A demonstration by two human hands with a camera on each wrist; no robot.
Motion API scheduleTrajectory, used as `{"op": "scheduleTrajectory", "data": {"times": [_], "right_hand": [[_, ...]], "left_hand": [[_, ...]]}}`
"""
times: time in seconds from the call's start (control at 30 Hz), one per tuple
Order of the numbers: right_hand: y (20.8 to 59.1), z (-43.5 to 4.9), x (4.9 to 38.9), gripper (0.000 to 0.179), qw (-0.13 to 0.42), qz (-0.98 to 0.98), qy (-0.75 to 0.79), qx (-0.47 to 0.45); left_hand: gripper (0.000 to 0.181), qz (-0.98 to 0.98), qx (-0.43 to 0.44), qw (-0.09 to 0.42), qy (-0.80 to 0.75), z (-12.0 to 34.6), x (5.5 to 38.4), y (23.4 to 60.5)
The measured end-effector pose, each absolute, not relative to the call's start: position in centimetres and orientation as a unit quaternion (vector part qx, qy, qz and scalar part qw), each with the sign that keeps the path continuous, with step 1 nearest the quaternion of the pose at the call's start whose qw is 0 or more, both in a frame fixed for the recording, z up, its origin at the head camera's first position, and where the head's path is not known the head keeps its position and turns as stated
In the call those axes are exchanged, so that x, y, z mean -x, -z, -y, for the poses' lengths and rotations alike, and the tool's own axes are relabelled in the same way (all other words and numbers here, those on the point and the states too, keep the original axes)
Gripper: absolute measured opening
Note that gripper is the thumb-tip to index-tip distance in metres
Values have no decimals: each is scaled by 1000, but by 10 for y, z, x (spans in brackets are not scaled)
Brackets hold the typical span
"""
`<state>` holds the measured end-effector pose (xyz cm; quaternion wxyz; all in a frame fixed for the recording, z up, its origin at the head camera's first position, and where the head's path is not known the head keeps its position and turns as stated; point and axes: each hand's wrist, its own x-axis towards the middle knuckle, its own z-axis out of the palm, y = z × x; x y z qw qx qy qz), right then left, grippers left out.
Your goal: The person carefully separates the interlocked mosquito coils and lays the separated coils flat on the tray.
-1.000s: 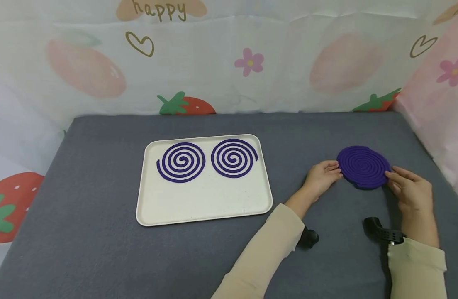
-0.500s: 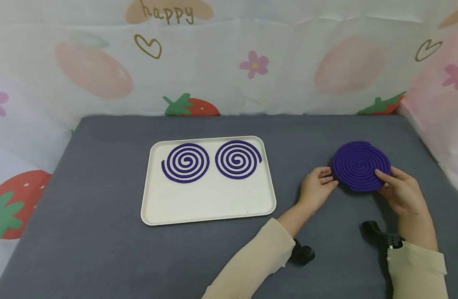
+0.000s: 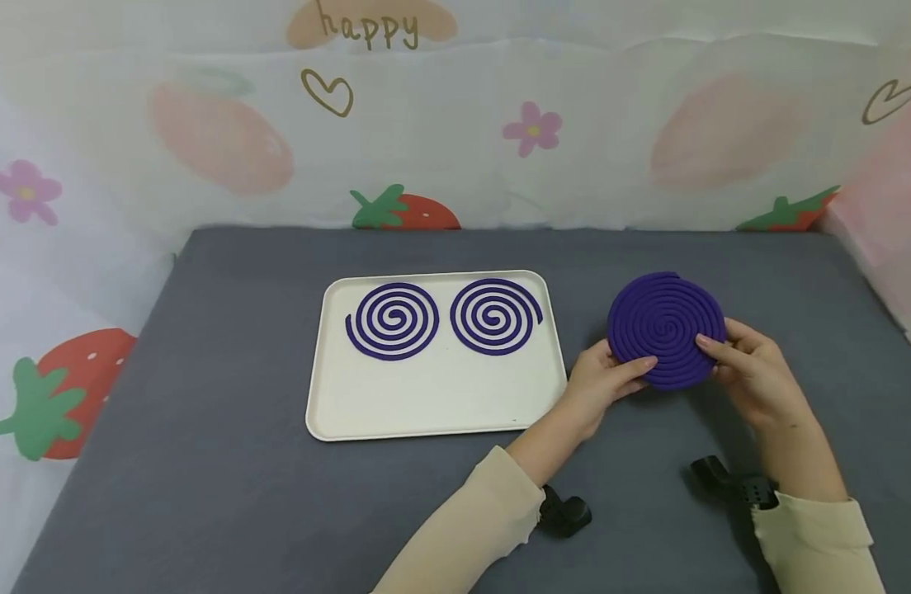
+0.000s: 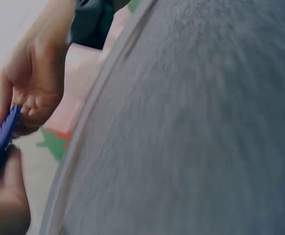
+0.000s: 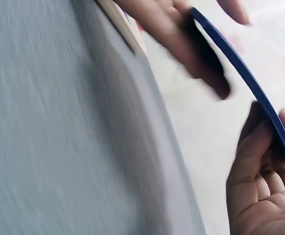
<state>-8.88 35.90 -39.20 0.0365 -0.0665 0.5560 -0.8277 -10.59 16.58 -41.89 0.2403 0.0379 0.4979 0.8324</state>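
Observation:
A stacked purple mosquito coil (image 3: 667, 326), wound tight with almost no gaps, is lifted above the grey table, its face tilted toward the head camera. My right hand (image 3: 760, 371) pinches its right edge, thumb on the face and fingers behind. My left hand (image 3: 600, 384) is at its lower left edge, thumb over the face and fingers behind. Edge-on in the right wrist view, the coil (image 5: 245, 73) is a thin disc between both hands. Two loose purple spiral coils, a left one (image 3: 392, 322) and a right one (image 3: 495, 317), lie on the cream tray (image 3: 433, 404).
The tray stands left of my hands on a grey cloth-covered table (image 3: 225, 371). A printed fabric backdrop (image 3: 574, 82) rises behind the table's far edge. Black wrist-worn devices (image 3: 563, 511) hang beside both sleeves.
The right hand has raised and tilted the coil and brought it leftward. The left hand first came off its edge, then took it with the thumb across the face. The head view shifted right.

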Motion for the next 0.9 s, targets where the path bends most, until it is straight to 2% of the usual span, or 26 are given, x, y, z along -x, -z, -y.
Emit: {"op": "scheduleTrajectory", "data": {"times": [0.17,0.3,0.57,0.9], "right_hand": [[388,-332,84,31,-4,-575,814,83],[387,-309,80,33,-17,-610,786,98],[388,-267,77,31,5,-656,746,114],[395,-241,71,29,47,-661,740,114]], "left_hand": [[37,-490,-76,239,-835,-141,106,415],[40,-502,-76,234,-829,-117,104,413],[49,-539,-67,233,-807,-67,94,411],[47,-627,-82,201,-748,-34,84,412]]}}
